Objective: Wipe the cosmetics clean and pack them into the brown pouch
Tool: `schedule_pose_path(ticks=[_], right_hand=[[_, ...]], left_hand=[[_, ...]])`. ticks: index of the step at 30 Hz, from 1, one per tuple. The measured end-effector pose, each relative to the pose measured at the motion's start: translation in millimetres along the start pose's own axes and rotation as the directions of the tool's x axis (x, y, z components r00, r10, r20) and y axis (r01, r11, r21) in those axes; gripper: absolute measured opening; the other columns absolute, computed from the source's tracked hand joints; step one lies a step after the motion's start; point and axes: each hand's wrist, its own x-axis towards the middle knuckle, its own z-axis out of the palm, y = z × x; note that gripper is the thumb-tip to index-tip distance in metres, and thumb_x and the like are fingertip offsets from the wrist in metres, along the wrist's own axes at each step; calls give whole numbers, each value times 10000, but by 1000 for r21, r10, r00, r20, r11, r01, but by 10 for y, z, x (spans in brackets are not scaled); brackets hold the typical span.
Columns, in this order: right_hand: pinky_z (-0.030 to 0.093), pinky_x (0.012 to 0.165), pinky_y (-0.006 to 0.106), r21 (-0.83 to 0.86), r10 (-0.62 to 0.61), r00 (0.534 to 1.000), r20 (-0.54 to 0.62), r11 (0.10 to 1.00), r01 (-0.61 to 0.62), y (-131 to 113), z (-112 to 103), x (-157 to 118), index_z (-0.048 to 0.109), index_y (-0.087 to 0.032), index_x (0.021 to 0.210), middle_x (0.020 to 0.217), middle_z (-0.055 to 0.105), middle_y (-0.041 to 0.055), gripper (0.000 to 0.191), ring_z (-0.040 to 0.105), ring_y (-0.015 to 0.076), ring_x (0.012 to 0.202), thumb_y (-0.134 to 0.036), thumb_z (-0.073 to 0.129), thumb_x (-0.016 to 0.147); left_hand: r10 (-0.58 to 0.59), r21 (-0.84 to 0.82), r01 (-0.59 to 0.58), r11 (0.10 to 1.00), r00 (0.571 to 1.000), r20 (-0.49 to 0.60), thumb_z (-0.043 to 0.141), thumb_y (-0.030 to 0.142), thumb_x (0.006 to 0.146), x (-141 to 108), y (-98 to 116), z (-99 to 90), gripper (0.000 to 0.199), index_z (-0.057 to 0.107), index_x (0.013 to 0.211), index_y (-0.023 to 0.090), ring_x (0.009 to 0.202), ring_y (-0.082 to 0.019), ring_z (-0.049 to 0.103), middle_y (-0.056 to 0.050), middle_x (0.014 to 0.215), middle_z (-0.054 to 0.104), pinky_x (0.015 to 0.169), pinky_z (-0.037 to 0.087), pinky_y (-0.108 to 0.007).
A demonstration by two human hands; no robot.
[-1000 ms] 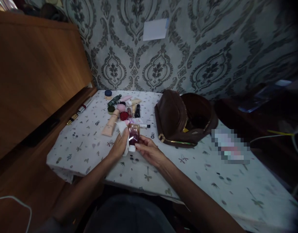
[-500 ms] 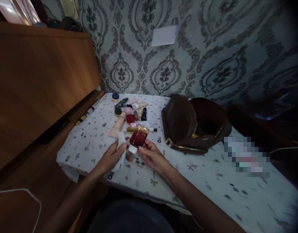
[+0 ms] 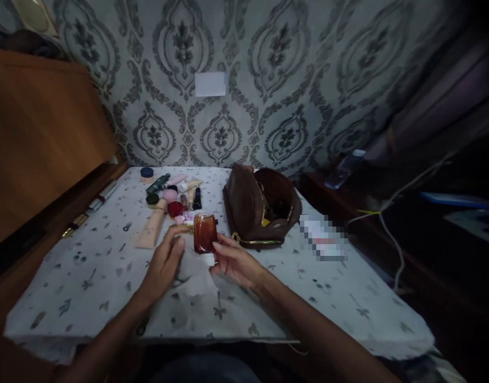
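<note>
In my right hand is a flat, clear bottle of red-brown liquid, its white cap pointing down toward me. Thumb and fingers grip it at the lower right, near the cap. My left hand is open at the bottle's left, thumb apart from the fingers; whether its fingertips touch the bottle I cannot tell. A white wipe lies crumpled on the cloth below the bottle. Just beyond my hands are a peach tube, a red-lidded jar and a pink-and-white packet, partly hidden.
Several tubes and jars, including a dark green tube and a blue-lidded jar, lie toward the wall. An open brown bag stands right of them. A blurred-out flat item lies farther right on the patterned tablecloth.
The white wipe has left my left hand and lies on the cloth. My left hand has opened. The bottle has turned more upright in my right hand. The view has swung right.
</note>
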Motion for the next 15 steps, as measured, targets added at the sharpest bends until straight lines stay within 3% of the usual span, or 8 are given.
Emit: schedule_pose_path(ticks=[2,5,7,9,12,15], right_hand=[[555,579,266,-36,-6,999,-32,999,5,-195,-16,-133,635,-201,1113,887,724,26,401,681,153,692,-348,778,768],[524,561,237,-103,-116,980,-160,990,100,-550,-21,-346,661,-204,1060,875,702,16,348,646,134,700,-302,783,749],[495,538,224,-215,-199,949,-243,965,148,-824,-14,-472,680,-195,1006,851,687,17,317,622,127,688,-305,793,731],[462,509,213,-376,-295,899,-323,912,164,-1115,-8,-574,688,-188,962,817,677,16,302,591,110,634,-329,802,720],[417,481,200,-647,-463,814,-351,748,146,-1544,-24,-677,660,-204,1047,770,664,-5,412,559,95,577,-386,807,709],[369,455,198,-876,-557,775,-298,482,9,-1924,-70,-730,614,-191,1104,649,611,-41,458,506,86,500,-448,757,753]], left_hand=[[30,-42,-30,999,1000,1,417,472,965,135,32,52,354,600,1117,210,934,-211,584,-43,976,644,817,442,-283],[42,-50,-36,998,990,135,438,448,956,320,141,227,346,619,1108,196,834,-197,583,-31,898,640,701,430,-258],[111,-38,-104,994,953,282,435,415,955,426,264,407,343,631,1126,192,774,-190,585,-25,842,646,653,415,-249],[209,-35,-215,976,881,424,427,373,957,519,402,624,350,614,1193,195,769,-189,604,-32,850,665,666,417,-250],[282,-18,-329,944,778,561,428,338,949,630,554,961,456,481,1369,169,756,-205,625,-52,850,678,675,422,-266],[236,73,-359,930,740,630,433,330,939,675,578,1219,547,367,1440,122,750,-234,645,-60,793,681,662,433,-279]])
